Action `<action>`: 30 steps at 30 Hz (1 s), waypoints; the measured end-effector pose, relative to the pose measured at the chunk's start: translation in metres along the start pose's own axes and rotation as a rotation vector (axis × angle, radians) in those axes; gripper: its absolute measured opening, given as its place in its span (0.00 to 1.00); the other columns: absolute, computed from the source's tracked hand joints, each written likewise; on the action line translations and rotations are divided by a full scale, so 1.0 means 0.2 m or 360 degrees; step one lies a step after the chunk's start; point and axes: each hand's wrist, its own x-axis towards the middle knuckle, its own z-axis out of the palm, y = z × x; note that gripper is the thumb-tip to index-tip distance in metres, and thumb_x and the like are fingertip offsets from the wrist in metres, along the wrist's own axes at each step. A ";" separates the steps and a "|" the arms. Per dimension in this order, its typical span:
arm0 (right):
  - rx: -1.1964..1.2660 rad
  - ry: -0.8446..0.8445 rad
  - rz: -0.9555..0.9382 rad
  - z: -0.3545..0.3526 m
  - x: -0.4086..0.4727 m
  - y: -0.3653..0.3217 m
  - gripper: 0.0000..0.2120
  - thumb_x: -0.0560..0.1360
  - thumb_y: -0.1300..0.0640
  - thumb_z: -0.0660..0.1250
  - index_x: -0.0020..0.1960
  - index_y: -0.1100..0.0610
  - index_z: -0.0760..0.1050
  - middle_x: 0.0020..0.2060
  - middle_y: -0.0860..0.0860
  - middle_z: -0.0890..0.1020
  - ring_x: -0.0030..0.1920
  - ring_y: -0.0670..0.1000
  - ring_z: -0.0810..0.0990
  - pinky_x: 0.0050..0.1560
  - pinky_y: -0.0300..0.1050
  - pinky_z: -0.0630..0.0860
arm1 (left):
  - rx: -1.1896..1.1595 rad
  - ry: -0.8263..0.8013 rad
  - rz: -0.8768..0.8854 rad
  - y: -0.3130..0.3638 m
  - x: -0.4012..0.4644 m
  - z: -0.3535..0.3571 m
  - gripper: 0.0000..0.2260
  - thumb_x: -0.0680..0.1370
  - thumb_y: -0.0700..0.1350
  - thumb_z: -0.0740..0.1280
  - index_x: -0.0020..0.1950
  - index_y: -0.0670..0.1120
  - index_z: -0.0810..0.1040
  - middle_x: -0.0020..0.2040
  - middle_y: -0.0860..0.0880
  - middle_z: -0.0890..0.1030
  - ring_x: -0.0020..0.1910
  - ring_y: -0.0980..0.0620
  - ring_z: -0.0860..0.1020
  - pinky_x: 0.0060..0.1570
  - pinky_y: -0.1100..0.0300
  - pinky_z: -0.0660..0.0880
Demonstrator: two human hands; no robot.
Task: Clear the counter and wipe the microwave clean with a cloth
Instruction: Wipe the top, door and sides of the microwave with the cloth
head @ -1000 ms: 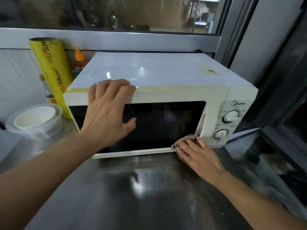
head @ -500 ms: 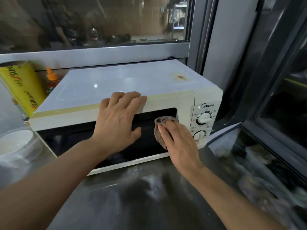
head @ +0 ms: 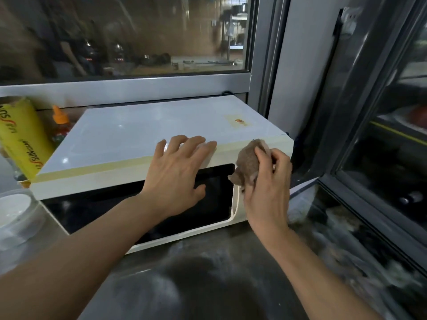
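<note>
A white microwave (head: 147,132) with a dark glass door stands on the steel counter (head: 208,280) below a window. My left hand (head: 178,174) lies flat with spread fingers on the top front edge above the door. My right hand (head: 265,188) holds a bunched brownish cloth (head: 246,163) against the control panel at the microwave's upper right front corner. The knobs are hidden behind that hand and cloth.
A yellow roll of cling wrap (head: 20,137) and an orange-capped sauce bottle (head: 60,118) stand left of the microwave. A clear tub holding a white bowl (head: 16,211) sits at the far left. A dark sliding window frame (head: 360,181) runs along the right.
My right hand has carried the cloth from the door's lower right corner up across the glass to the control panel near the top. My left hand stayed on the top edge.
</note>
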 end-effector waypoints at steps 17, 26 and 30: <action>0.0147 -0.0224 0.0516 0.48 -0.52 0.27 0.36 0.74 0.59 0.68 0.74 0.65 0.53 0.65 0.64 0.65 0.66 0.62 0.68 0.59 0.56 0.74 | 0.0232 0.0278 0.0024 0.00 0.01 0.16 0.39 0.62 0.56 0.70 0.71 0.53 0.62 0.67 0.49 0.69 0.62 0.42 0.66 0.54 0.45 0.65; 0.0247 -0.0216 0.0503 0.31 -0.45 0.21 0.22 0.73 0.64 0.69 0.64 0.66 0.66 0.62 0.59 0.65 0.58 0.56 0.75 0.56 0.46 0.78 | 0.0231 0.0285 0.0007 0.00 0.01 0.16 0.39 0.62 0.57 0.70 0.71 0.52 0.62 0.67 0.49 0.69 0.59 0.42 0.66 0.52 0.46 0.65; 0.0351 0.0071 0.0342 0.17 -0.26 0.11 0.19 0.70 0.67 0.72 0.58 0.66 0.69 0.57 0.60 0.72 0.58 0.57 0.76 0.54 0.48 0.77 | 0.0218 0.0277 -0.0003 0.01 0.01 0.15 0.38 0.62 0.56 0.70 0.70 0.52 0.63 0.66 0.49 0.70 0.58 0.42 0.67 0.51 0.46 0.65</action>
